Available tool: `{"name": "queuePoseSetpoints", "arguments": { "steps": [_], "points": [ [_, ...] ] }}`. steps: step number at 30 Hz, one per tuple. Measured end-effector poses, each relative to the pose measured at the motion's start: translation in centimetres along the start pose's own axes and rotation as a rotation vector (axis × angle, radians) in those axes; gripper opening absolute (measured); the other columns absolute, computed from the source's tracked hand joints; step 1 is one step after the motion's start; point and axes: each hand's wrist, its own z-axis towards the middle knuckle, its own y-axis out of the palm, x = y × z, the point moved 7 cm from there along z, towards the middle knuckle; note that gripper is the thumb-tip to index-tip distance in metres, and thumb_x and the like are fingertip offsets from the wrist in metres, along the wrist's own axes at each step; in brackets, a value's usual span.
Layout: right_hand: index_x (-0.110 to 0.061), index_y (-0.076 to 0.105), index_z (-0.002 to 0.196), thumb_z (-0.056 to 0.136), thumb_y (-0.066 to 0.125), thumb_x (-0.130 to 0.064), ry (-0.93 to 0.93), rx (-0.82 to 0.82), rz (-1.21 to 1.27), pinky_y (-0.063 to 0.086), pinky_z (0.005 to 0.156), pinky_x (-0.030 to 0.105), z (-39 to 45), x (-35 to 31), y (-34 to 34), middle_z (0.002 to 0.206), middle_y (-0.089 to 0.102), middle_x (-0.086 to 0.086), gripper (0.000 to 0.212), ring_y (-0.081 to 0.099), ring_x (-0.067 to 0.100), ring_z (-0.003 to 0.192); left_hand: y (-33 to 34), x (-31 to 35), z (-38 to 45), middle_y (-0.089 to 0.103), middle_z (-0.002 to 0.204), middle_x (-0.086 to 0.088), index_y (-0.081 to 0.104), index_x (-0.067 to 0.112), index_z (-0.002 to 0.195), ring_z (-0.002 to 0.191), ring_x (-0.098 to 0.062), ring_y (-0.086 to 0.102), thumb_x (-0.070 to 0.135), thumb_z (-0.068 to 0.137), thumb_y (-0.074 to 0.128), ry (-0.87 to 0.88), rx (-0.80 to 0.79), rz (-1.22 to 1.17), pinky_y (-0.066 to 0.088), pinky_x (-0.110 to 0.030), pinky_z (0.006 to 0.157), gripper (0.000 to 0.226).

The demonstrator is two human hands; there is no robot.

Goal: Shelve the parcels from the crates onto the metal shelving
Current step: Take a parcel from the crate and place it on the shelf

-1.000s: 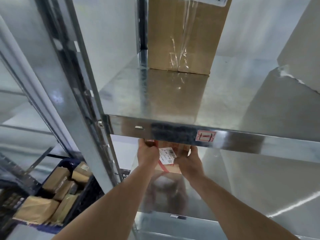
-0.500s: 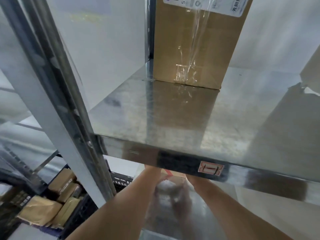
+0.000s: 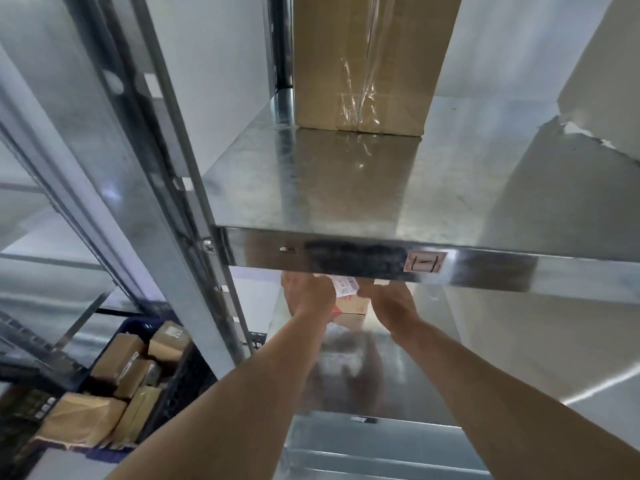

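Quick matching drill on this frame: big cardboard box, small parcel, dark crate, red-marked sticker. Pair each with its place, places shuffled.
Things:
1. big cardboard box
2. small parcel
3. dark crate
4. red-marked sticker

Places:
A. front edge of the upper shelf
B. low at left, full of brown parcels
C. standing at the back of the upper shelf
D. under the upper shelf, between left hand and right hand

Pairs: 1-C, 2-D, 3-B, 4-A

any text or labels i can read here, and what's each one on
Nothing reads clearly.
Red-bordered sticker on the upper shelf's front edge: dark strokes, not legible as a word.
White label on the small parcel held by the left hand and right hand: print too small and blurred.
Labels on the parcels in the blue crate: too blurred.
Big cardboard box: no text in view.
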Motion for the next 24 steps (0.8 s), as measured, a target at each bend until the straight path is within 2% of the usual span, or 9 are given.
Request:
{"name": "queuePoseSetpoints", "arguments": {
  "steps": [1, 3, 4, 6, 9, 12, 18, 24],
  "points": [
    [-0.018, 0.057, 0.12, 0.088, 0.066, -0.01, 0.008, 0.008, 0.032, 0.045, 0.102, 0.042, -0.2, 0.2, -0.1, 0.117, 0.059, 0.005, 0.034, 0.055, 0.027, 0.108, -0.1, 0.1, -0.2, 0.044, 0.139, -0.013, 0.04, 0.002, 0.14, 0.12, -0.031, 0.054, 0.006, 0.099, 0.041, 0.028, 0.008, 0.005, 0.047, -0.017, 0.064, 0.041],
    [-0.019, 0.035, 0.15, 0.086, 0.067, -0.009, 0.017, 0.031, 0.052, 0.039, 0.105, 0.04, -1.2, 0.5, -0.4, 0.141, 0.055, 0.008, 0.072, 0.052, 0.03, 0.124, -0.7, 0.6, -1.3, 0.041, 0.146, -0.013, 0.033, 0.005, 0.145, 0.131, -0.031, 0.046, 0.005, 0.099, 0.038, 0.091, 0.003, 0.001, 0.05, -0.03, 0.092, 0.046],
    [-0.021, 0.026, 0.155, 0.086, 0.067, -0.01, 0.033, 0.042, 0.05, 0.037, 0.108, 0.041, -1.7, 0.6, -0.4, 0.149, 0.049, 0.008, 0.081, 0.048, 0.032, 0.131, -0.9, 0.6, -1.6, 0.037, 0.153, -0.012, 0.031, 0.008, 0.148, 0.138, -0.03, 0.039, 0.006, 0.1, 0.035, 0.129, -0.001, 0.009, 0.045, -0.037, 0.106, 0.048],
    [-0.022, 0.018, 0.159, 0.087, 0.067, -0.013, 0.062, 0.044, 0.066, 0.033, 0.114, 0.044, -2.5, 0.9, -0.3, 0.157, 0.041, 0.009, 0.087, 0.043, 0.033, 0.138, -1.1, 0.2, -2.6, 0.027, 0.16, -0.007, 0.026, 0.013, 0.153, 0.146, -0.029, 0.029, 0.01, 0.101, 0.032, 0.142, -0.04, 0.026, 0.035, -0.045, 0.116, 0.052],
    [-0.023, 0.017, 0.159, 0.088, 0.066, -0.015, 0.058, 0.069, 0.075, 0.032, 0.117, 0.046, -3.8, 1.0, -0.5, 0.16, 0.036, 0.008, 0.087, 0.04, 0.033, 0.141, -1.5, -1.0, -3.4, 0.042, 0.15, -0.002, 0.031, 0.031, 0.146, 0.136, -0.033, 0.046, 0.025, 0.084, 0.034, 0.095, -0.063, -0.078, 0.051, -0.049, 0.102, 0.063],
    [-0.022, 0.017, 0.159, 0.089, 0.066, -0.015, 0.028, 0.077, 0.073, 0.031, 0.116, 0.045, -5.5, 0.9, -0.6, 0.16, 0.035, 0.008, 0.086, 0.039, 0.033, 0.142, -1.5, -2.1, -4.1, 0.051, 0.137, 0.001, 0.04, 0.035, 0.133, 0.125, -0.031, 0.054, 0.018, 0.073, 0.037, 0.089, -0.089, -0.102, 0.057, -0.049, 0.091, 0.062],
    [-0.021, 0.017, 0.159, 0.09, 0.066, -0.016, -0.036, 0.066, 0.034, 0.034, 0.114, 0.042, -8.6, 1.1, -1.3, 0.158, 0.04, 0.01, 0.085, 0.043, 0.034, 0.139, -2.9, -1.4, -8.4, 0.057, 0.133, 0.004, 0.045, 0.035, 0.135, 0.117, -0.024, 0.057, 0.007, 0.084, 0.051, 0.147, -0.131, -0.086, 0.056, -0.044, 0.094, 0.059],
    [-0.023, 0.016, 0.158, 0.088, 0.069, -0.022, -0.05, 0.011, 0.039, 0.038, 0.113, 0.048, -12.7, 3.3, -2.2, 0.146, 0.05, 0.01, 0.088, 0.049, 0.034, 0.131, -3.5, -2.2, -14.5, 0.045, 0.15, -0.002, 0.037, 0.023, 0.148, 0.124, -0.026, 0.054, 0.004, 0.096, 0.039, 0.136, -0.206, -0.053, 0.051, -0.04, 0.101, 0.055]
  ]
}}
